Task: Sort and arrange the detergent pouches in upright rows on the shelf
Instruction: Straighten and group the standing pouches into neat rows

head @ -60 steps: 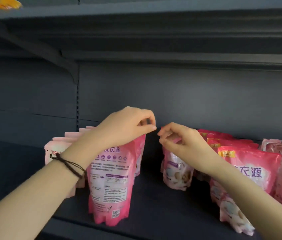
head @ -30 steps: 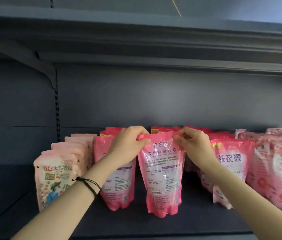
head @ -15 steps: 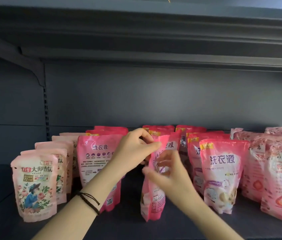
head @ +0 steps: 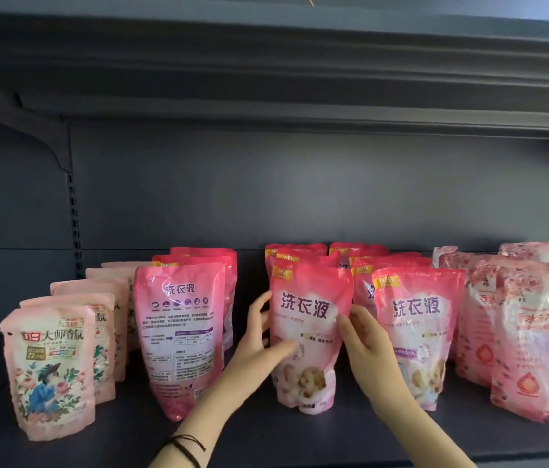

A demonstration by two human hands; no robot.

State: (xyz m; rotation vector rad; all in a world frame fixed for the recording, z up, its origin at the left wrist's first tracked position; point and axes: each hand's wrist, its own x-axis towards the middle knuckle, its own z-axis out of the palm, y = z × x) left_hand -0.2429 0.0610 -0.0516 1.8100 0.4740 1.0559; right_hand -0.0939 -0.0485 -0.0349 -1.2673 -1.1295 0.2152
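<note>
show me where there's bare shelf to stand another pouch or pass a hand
Bare shelf lies left of the floral pouch and along the front edge. The gap between the back-facing pouch and the middle pouch holds the left hand. Further right it is crowded: rose pouches overlap.

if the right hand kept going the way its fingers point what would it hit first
The right hand holds the front pink pouch by its right edge, so that comes first; pushed further, it would likely meet the pouches behind, though depth is unclear.

Room above the pouch rows (head: 418, 315) (below the upper shelf (head: 266, 62)); bare shelf strip (head: 300, 437) in front.
</note>
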